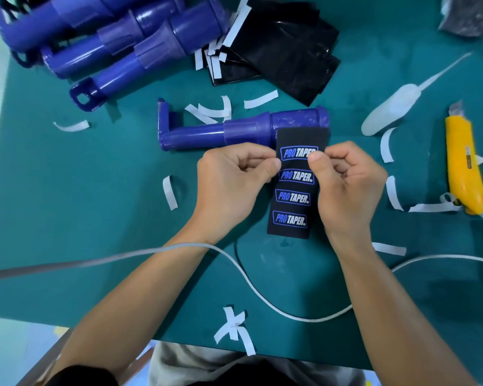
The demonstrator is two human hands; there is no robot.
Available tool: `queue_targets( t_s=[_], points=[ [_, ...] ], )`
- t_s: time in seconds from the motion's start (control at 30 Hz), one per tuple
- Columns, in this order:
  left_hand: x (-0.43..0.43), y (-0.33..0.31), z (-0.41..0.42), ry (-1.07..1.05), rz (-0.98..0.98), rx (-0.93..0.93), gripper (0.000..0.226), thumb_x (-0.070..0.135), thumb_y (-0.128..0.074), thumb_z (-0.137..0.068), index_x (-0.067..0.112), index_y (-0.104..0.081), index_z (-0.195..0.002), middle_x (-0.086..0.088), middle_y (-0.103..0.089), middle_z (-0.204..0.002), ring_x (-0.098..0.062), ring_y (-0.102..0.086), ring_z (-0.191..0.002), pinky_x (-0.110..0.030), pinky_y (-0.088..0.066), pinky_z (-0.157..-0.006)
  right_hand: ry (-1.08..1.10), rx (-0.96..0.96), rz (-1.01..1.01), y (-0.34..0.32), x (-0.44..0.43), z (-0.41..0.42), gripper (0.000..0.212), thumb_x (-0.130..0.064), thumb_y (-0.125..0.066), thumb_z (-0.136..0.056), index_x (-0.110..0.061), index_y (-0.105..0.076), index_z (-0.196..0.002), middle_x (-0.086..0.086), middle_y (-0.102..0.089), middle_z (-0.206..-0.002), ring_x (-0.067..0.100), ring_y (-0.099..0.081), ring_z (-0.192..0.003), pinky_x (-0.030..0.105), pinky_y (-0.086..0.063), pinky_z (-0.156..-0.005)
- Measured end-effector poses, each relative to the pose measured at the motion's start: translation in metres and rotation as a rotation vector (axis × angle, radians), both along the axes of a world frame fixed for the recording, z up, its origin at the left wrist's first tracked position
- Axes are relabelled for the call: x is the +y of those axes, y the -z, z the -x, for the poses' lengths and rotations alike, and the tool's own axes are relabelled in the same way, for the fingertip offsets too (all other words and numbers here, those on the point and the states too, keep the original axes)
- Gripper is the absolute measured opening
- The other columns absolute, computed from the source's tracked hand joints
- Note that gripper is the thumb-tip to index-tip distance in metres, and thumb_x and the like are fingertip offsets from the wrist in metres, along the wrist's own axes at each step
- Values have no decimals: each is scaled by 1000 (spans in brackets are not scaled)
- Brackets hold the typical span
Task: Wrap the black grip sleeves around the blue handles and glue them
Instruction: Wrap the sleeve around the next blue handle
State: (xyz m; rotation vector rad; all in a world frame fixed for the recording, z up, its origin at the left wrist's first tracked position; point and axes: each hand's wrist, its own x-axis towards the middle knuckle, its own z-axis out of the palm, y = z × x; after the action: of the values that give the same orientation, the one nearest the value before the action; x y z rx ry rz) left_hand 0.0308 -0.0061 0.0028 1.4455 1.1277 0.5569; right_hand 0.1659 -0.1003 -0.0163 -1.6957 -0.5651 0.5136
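A black grip sleeve (293, 199) printed with several blue-and-white PRO TAPER logos lies lengthwise toward me on the green table. Its far end overlaps the thick end of a blue handle (234, 130) that lies crosswise just beyond my hands. My left hand (232, 179) pinches the sleeve's left edge near the top logo. On the right edge, my right hand (346, 185) pinches the sleeve with the thumb on the top logo. Both fists are curled.
More blue handles (117, 43) are piled at the far left beside a stack of black sleeves (287, 48). A white glue bottle (393, 107) and a yellow utility knife (463, 168) lie at the right. White backing strips (170, 192) litter the table (81, 190). A white cable (262, 299) crosses in front.
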Motion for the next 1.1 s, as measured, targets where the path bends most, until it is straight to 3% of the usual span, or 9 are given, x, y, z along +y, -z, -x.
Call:
queue_targets(
  t_s=[0.1,0.23,0.4,0.63,0.9,1.1],
  points=[
    [0,2,-2,-34,-16,46,20,16,-84,-85,33,-77,-75,7,-77,-71,-9,-69,-63,-27,-57,-70,-37,-13,-17,-1,2,0,24,-21,-71,-94,-36,-63,-77,-22,-65,-61,-4,-54,-54,12,-41,-55],
    [2,3,-3,-59,-22,69,20,16,-82,-88,31,-77,-75,8,-77,-72,-7,-68,-61,-22,-56,-67,-29,-19,12,1,4,0,22,-18,-71,-95,-30,-65,-78,-21,-69,-65,-4,-61,-57,12,-44,-56],
    [4,5,-5,-61,-1,100,17,22,-81,-88,31,-78,-74,7,-76,-70,-9,-68,-59,-30,-59,-68,-3,-19,38,2,6,0,21,-15,-72,-96,-22,-66,-77,-22,-68,-63,-5,-61,-56,10,-43,-57],
    [4,8,-7,-73,16,86,18,27,-80,-86,34,-78,-70,8,-75,-67,-5,-64,-56,-24,-55,-63,9,-22,76,3,8,-1,21,-17,-74,-95,-23,-66,-76,-18,-70,-63,-2,-63,-56,14,-46,-56],
    [5,10,-7,-76,25,98,15,32,-80,-84,34,-78,-69,8,-75,-68,-6,-65,-57,-28,-55,-65,24,-52,119,1,8,0,21,-23,-73,-94,-26,-65,-75,-7,-73,-70,5,-64,-58,25,-50,-57],
    [6,10,-8,-72,24,116,16,31,-80,-85,33,-78,-70,8,-75,-67,-6,-65,-57,-28,-57,-65,29,-70,149,2,8,-1,20,-26,-72,-94,-24,-65,-76,-8,-71,-68,5,-63,-57,27,-50,-57]
  ],
)
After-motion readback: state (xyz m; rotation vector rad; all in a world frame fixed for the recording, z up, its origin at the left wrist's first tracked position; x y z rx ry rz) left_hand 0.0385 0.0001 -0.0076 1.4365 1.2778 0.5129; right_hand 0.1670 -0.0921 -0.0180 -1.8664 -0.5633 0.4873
